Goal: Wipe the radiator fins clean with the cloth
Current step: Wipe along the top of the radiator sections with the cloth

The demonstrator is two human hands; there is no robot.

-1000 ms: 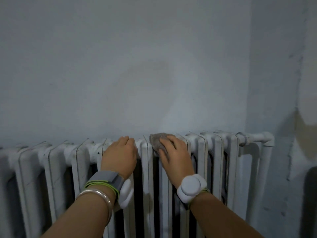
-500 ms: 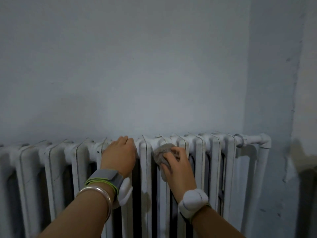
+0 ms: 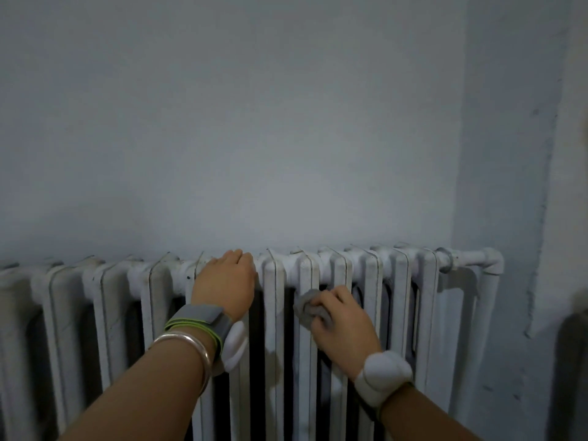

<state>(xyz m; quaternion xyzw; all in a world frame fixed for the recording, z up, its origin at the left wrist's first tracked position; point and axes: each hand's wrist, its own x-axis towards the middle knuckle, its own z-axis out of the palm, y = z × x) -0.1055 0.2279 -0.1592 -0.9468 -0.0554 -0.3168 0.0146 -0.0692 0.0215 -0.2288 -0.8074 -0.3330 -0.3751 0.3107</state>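
A white cast-iron radiator (image 3: 95, 300) with several upright fins runs along the bottom of the head view, against a pale wall. My left hand (image 3: 224, 284) rests on the radiator's top edge near the middle, fingers curled over the back. My right hand (image 3: 342, 323) grips a bunched grey cloth (image 3: 307, 305) and presses it against the front of a fin a little below the top. Most of the cloth is hidden under my fingers.
A white pipe (image 3: 491, 281) leaves the radiator's right end and bends down along the wall. A wall corner with a rough plaster edge (image 3: 541, 218) stands to the right. A dark shape (image 3: 572, 377) sits at the far right edge.
My right hand has slid the cloth down from the fin's top onto its front face. My left hand has stayed on the top edge.
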